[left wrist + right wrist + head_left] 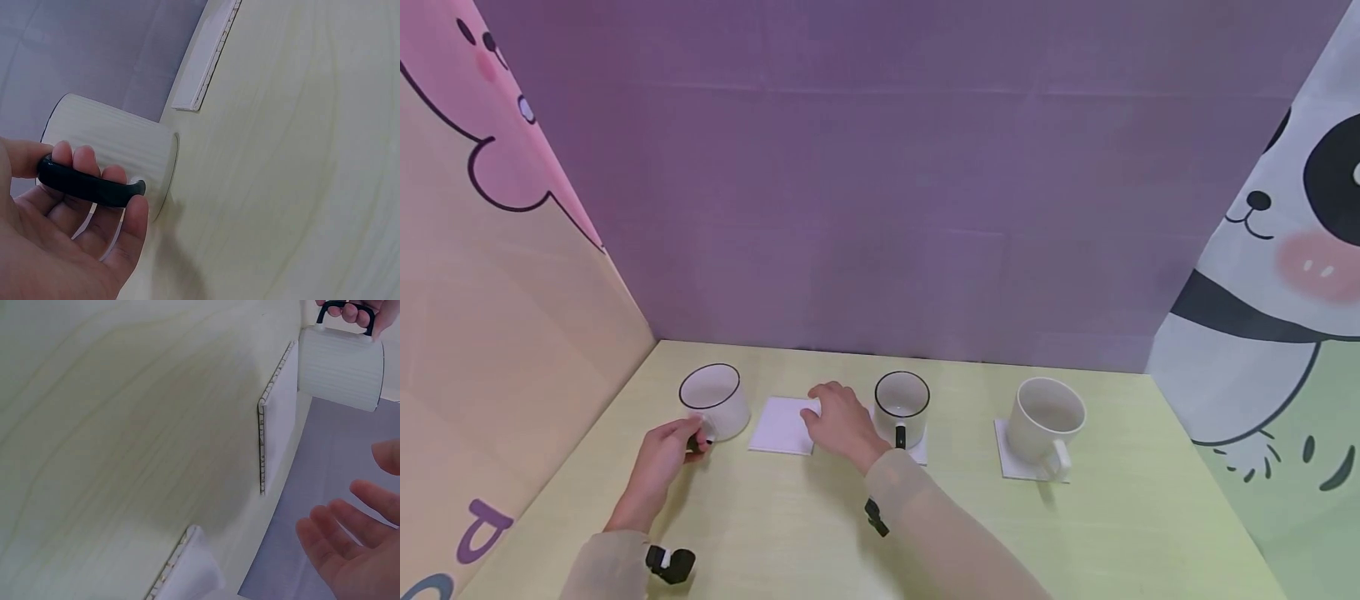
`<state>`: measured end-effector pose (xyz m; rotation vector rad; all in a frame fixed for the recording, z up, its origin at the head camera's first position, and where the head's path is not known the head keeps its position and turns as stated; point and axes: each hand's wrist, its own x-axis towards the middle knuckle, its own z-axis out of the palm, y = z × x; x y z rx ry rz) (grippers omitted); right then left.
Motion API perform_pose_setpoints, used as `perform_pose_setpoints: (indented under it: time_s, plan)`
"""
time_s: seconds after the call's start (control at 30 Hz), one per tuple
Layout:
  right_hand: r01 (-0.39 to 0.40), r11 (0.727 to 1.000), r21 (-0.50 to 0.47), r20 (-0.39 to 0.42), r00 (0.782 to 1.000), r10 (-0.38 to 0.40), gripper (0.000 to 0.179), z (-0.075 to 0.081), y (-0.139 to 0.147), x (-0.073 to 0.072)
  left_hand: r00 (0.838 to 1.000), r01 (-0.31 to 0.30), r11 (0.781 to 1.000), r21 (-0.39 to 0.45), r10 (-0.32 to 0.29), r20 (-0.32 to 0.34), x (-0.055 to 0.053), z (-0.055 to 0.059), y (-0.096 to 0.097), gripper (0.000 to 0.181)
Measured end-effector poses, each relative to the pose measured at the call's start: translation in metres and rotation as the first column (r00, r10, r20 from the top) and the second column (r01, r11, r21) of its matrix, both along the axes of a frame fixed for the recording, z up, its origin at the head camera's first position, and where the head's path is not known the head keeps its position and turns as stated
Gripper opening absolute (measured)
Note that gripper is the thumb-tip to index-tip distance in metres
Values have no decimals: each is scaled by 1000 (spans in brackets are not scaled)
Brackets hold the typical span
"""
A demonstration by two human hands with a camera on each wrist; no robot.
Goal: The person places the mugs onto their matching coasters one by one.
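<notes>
My left hand (658, 462) grips a white mug (726, 410) with a dark rim at the table's left. Its fingers wrap the black handle (87, 186), which shows in the left wrist view. The mug stands upright, just left of a bare white square coaster (778, 429). Over that coaster's right edge is my right hand (844, 423), its fingers loosely bent and holding nothing in the right wrist view. Beside its wrist, a second dark-rimmed white mug (910, 427) with a black handle sits on another coaster (919, 452), partly covered by the forearm.
Farther right, a plain white mug (1033, 429) stands on its own white coaster (1013, 467), handle toward the front. Behind the pale wooden table (775, 533) rises a purple backdrop (887, 208). Printed cloth panels (512, 333) border both sides.
</notes>
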<state>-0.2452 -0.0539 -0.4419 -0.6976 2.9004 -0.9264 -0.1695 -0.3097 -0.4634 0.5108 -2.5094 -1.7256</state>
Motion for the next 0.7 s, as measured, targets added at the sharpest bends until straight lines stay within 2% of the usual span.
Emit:
perform_pose_setpoints:
  time_s: [0.4, 0.7]
  plan:
    - [-38, 999, 32, 46, 998, 36, 37, -15, -2, 0, 1000, -7, 1000, 0, 7, 8, 0, -1, -1, 48]
    - [-59, 989, 136, 5, 998, 59, 39, -25, -1, -3, 1000, -5, 1000, 4, 5, -8, -1, -1, 0, 47]
